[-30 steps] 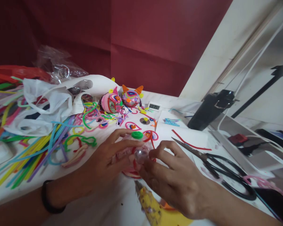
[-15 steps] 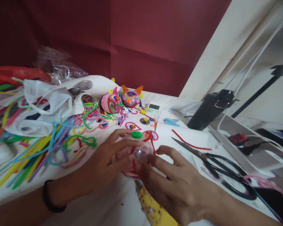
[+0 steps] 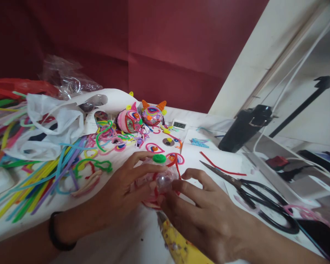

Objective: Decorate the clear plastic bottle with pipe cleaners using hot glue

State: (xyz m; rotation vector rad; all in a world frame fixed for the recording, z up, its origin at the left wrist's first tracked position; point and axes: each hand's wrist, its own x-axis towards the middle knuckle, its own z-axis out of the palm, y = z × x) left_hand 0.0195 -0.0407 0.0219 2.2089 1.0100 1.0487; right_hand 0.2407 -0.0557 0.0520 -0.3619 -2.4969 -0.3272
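Between my two hands is a clear plastic ball [image 3: 164,182] with pink and red pipe cleaner wound on it and a green disc [image 3: 159,158] on its far side. My left hand [image 3: 129,179] wraps the ball from the left, its fingers over the top. From the right, my right hand [image 3: 200,209] pinches at the near front, where its thumb and forefinger press on the surface; whether a small piece lies between them I cannot make out. A yellow-handled tool [image 3: 178,242] with a metal end lies partly under my right hand.
Black-handled scissors [image 3: 242,185] and a red pipe cleaner [image 3: 222,167] lie at the right, near a phone [image 3: 316,238]. Many coloured pipe cleaners [image 3: 41,179] fill the left. Two decorated balls [image 3: 129,121] with ears stand behind, beside a small digital display [image 3: 179,125] and pipe-cleaner eyes [image 3: 154,148].
Almost nothing differs. Both hands keep their hold on the ball, with only a very slight shift of the fingers and the view.
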